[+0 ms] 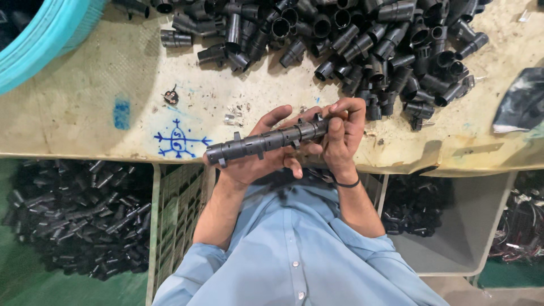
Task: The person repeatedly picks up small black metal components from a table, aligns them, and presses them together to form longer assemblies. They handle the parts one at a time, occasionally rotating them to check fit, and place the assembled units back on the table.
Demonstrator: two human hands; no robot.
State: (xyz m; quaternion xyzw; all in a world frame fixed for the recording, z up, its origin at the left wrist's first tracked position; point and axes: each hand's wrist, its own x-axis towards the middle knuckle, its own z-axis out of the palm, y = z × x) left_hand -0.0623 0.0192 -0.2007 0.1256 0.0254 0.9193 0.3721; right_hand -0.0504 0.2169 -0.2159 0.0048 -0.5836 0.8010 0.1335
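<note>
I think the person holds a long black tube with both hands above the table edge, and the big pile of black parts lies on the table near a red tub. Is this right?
Not quite: the tub is turquoise, not red. The head view shows it at the table's far corner. The rest stands: left hand and right hand hold the long black tube, and the pile of black parts lies on the table.

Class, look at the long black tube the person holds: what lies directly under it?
Under the long black tube are the left hand, cupping it, and the right hand. The worn table beneath them is covered.
</note>
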